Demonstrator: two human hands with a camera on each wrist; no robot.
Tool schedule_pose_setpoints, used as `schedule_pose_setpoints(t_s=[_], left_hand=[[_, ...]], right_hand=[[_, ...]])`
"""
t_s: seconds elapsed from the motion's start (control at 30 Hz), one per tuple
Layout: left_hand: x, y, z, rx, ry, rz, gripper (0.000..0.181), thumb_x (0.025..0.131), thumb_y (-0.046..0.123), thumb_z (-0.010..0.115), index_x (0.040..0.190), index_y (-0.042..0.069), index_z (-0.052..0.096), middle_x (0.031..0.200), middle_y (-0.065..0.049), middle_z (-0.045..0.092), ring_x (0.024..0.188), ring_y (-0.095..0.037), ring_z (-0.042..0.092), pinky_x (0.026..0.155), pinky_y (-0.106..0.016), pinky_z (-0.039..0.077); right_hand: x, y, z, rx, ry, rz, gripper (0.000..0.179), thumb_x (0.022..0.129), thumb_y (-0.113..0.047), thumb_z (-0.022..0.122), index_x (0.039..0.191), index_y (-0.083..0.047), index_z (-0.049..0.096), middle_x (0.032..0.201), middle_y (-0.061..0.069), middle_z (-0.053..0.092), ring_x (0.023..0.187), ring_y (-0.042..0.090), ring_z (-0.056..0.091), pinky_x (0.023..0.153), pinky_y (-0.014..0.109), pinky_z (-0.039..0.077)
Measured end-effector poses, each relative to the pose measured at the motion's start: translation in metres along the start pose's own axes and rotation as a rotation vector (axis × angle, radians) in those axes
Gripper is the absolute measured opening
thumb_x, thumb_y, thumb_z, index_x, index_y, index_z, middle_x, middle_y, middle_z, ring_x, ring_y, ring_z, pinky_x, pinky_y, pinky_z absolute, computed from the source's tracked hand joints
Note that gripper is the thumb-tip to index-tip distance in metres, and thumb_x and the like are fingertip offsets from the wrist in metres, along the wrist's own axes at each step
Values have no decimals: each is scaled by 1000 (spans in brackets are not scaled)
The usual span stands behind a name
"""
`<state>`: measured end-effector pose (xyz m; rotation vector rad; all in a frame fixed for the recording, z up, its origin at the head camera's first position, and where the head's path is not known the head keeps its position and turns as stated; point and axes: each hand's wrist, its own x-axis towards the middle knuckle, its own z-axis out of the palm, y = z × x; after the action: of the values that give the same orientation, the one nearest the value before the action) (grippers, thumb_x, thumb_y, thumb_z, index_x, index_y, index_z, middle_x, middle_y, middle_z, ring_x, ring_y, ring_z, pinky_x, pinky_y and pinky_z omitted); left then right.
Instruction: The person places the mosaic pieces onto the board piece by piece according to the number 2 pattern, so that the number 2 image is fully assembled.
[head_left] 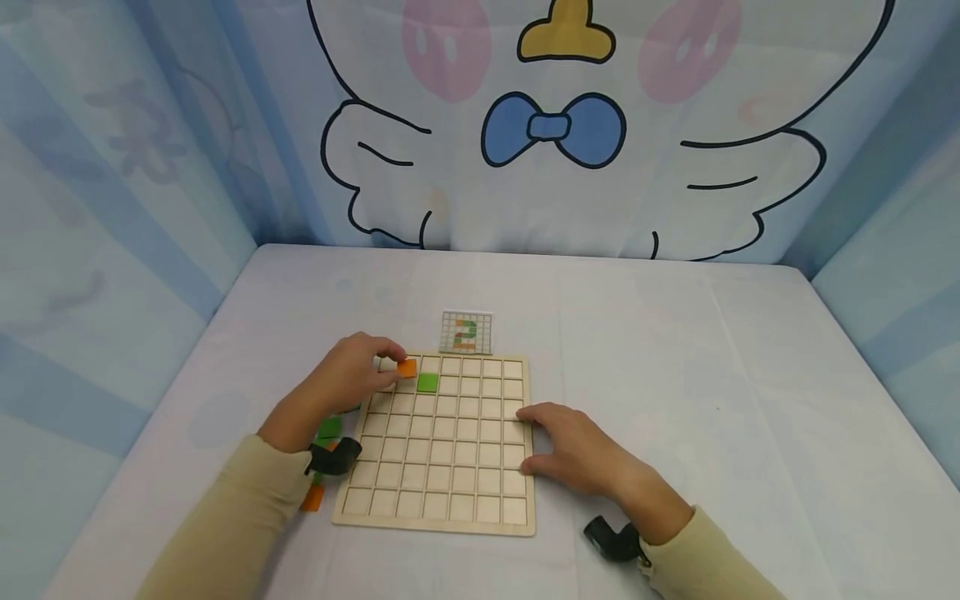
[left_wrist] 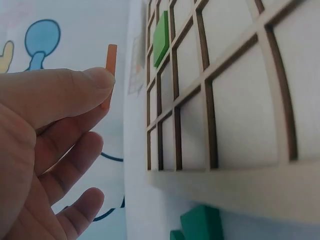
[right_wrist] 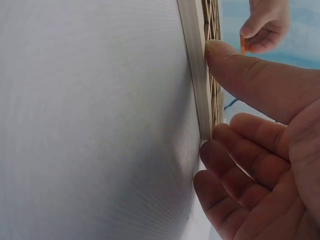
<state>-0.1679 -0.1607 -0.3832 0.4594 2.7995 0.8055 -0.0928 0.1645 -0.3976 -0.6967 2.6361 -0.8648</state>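
Between thumb and fingertip, my left hand (head_left: 347,372) pinches a thin orange square tile (head_left: 407,368). In the left wrist view the orange tile (left_wrist: 111,57) is seen edge-on, raised off the wooden grid board (left_wrist: 240,187). A green square tile (head_left: 427,382) sits on the board near its far edge, just right of the orange one. My right hand (head_left: 581,448) rests at the board's right edge, fingers spread and relaxed. Up close, its thumb (right_wrist: 250,80) touches the rim of the board (right_wrist: 192,55).
A small card (head_left: 466,333) with a coloured pattern on a grid lies beyond the board's far edge. Left of the board, partly hidden by my left wrist, are several green tiles (head_left: 330,427) and an orange tile (head_left: 312,498). A white cloth (head_left: 675,358) covers the table.
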Motion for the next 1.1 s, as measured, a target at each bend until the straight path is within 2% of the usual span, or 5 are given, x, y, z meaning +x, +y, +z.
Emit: schedule_pose_setpoints(t_s=[0.27, 0.67, 0.87, 1.1], left_hand=[[8, 6, 10, -24, -22, 80, 26, 95, 12, 70, 119, 4, 70, 117, -10, 67, 117, -34, 56, 96, -49, 48], [16, 16, 21, -34, -73, 110, 24, 94, 12, 70, 117, 5, 71, 115, -8, 68, 116, -32, 59, 95, -46, 50], [15, 19, 27, -25, -78, 105, 23, 94, 14, 72, 116, 7, 71, 115, -7, 68, 113, -30, 58, 94, -45, 50], [17, 21, 32, 0, -76, 136, 24, 93, 15, 73, 116, 8, 72, 112, -4, 69, 108, -26, 60, 92, -42, 50]], right_hand=[[-1, -1, 0, 8, 1, 5, 59, 85, -20, 81, 134, 1, 57, 136, 15, 58, 130, 36, 50, 107, 53, 38], [0, -1, 0, 17, -5, 16, 60, 86, -20, 81, 135, 2, 56, 137, 15, 57, 131, 35, 49, 108, 53, 37], [1, 0, 1, 21, -5, 29, 59, 86, -18, 81, 136, 2, 56, 137, 15, 57, 131, 34, 50, 108, 52, 37], [-1, -1, -1, 9, -1, 16, 59, 86, -21, 81, 135, 2, 56, 136, 15, 58, 130, 35, 50, 107, 53, 38]])
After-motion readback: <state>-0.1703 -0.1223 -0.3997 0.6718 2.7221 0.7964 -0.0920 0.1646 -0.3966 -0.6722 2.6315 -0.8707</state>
